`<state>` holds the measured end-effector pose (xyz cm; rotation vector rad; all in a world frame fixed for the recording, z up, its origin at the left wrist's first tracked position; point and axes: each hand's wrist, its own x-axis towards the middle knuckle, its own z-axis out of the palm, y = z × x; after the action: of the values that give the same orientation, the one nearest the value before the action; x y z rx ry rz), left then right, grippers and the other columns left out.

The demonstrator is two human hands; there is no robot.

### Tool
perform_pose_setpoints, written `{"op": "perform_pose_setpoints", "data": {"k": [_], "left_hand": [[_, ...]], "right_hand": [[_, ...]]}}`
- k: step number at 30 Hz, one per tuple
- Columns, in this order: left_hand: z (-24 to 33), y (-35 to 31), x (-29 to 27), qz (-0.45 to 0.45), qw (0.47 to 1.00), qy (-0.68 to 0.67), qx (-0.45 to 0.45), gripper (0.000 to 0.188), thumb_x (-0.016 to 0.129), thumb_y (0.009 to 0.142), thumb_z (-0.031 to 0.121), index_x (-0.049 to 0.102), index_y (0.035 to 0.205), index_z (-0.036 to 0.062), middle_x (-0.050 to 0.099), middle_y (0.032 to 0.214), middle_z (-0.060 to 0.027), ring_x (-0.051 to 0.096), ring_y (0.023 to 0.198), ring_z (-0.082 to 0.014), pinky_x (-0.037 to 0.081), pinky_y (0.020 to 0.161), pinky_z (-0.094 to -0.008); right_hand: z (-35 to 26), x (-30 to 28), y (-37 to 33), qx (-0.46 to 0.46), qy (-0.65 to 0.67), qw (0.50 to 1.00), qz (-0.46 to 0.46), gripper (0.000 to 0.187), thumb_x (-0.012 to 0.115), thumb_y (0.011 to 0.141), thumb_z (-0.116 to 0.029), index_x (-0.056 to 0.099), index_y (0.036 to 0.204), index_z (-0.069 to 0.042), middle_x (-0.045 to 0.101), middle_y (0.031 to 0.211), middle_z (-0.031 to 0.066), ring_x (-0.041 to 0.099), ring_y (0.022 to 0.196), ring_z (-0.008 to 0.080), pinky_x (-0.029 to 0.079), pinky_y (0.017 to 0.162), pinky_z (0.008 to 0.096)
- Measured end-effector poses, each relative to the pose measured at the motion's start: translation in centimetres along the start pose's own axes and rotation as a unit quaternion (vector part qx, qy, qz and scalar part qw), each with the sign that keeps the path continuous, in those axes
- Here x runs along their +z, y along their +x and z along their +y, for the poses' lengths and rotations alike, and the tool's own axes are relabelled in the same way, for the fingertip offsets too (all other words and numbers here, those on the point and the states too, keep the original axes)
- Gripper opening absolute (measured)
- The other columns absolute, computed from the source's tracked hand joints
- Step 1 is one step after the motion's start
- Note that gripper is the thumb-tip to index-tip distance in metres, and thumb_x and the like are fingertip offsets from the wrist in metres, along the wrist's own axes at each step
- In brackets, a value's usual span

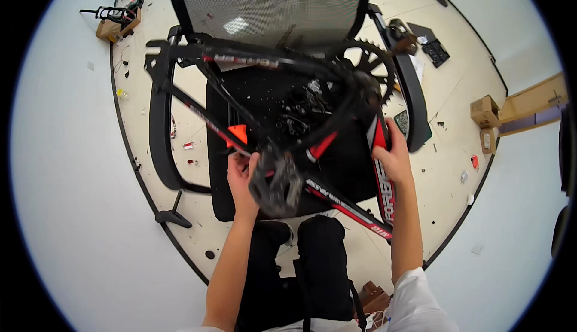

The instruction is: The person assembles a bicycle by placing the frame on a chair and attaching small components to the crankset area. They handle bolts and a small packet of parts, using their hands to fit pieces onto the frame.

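Observation:
A black, red and white bicycle frame (348,212) lies tilted over the seat of a black office chair (219,200). My right hand (393,158) is wrapped round its thick tube on the right. My left hand (243,179) has its fingers curled at a thinner tube, beside a black pedal (276,185) that partly hides them. A small orange piece (237,135) sits just beyond those fingers, at the same tube. The toothed chainring (389,70) with its crank is at the far right of the frame.
Several small dark metal parts (294,118) lie on the seat under the frame. Armrests (161,121) flank it, and a mesh backrest (270,1) rises behind. An opened tool case (435,52), cardboard boxes (484,111) and scattered bits lie on the floor.

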<state>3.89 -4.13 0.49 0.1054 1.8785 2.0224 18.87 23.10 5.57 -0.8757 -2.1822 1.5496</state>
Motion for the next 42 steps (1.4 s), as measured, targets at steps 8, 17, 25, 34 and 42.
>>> {"op": "perform_pose_setpoints", "data": {"k": [8,17,25,34,42], "left_hand": [[-4.5,-18.6,-9.0,-0.053,0.996,0.003,-0.067,0.014,0.048,0.1,0.015,0.047,0.105,0.0026,0.061,0.078,-0.0076,0.063,0.063,-0.0161,0.054,0.06,-0.0283],[-4.7,-20.7,-8.9,-0.192,0.964,0.135,-0.126,0.012,0.057,0.095,0.008,0.057,0.103,-0.0003,0.065,0.085,-0.0078,0.065,0.076,-0.0131,0.053,0.07,-0.0258],[-3.0,-10.3,-3.9,-0.174,0.972,0.151,-0.046,0.012,0.056,0.096,0.012,0.056,0.099,0.0005,0.063,0.084,-0.0047,0.059,0.073,-0.0099,0.049,0.067,-0.0243],[-5.1,4.2,-0.3,-0.063,0.931,0.339,0.119,0.039,0.063,0.084,0.01,0.055,0.122,0.0002,0.063,0.088,-0.0107,0.062,0.078,-0.0222,0.049,0.073,-0.031],[-6.5,7.0,-0.6,-0.163,0.941,0.287,0.08,0.038,0.062,0.077,0.004,0.061,0.116,0.0061,0.065,0.095,-0.0118,0.065,0.084,-0.0293,0.052,0.075,-0.0365]], "right_hand": [[0.1,2.3,-7.5,-0.179,-0.257,0.942,0.121,0.079,0.065,0.072,-0.012,0.03,0.142,0.001,0.041,0.135,0.0256,0.042,0.124,0.0417,0.037,0.105,0.0444],[2.3,7.3,-12.9,-0.16,-0.192,0.966,0.074,0.029,0.061,0.071,-0.006,0.058,0.1,-0.001,0.057,0.107,0.0174,0.056,0.104,0.035,0.047,0.089,0.0419],[7.0,11.0,-4.1,-0.096,-0.216,0.963,0.128,0.044,0.064,0.078,-0.016,0.055,0.119,-0.002,0.052,0.126,0.0202,0.05,0.117,0.0387,0.042,0.098,0.0464],[6.9,12.7,3.4,-0.097,-0.282,0.947,0.121,0.06,0.075,0.072,-0.024,0.055,0.127,-0.016,0.059,0.118,0.0131,0.053,0.112,0.036,0.041,0.096,0.0438],[4.4,12.9,2.9,-0.001,-0.228,0.962,0.151,0.053,0.079,0.073,-0.017,0.056,0.121,-0.009,0.06,0.117,0.0127,0.056,0.114,0.0316,0.042,0.1,0.0401]]}}
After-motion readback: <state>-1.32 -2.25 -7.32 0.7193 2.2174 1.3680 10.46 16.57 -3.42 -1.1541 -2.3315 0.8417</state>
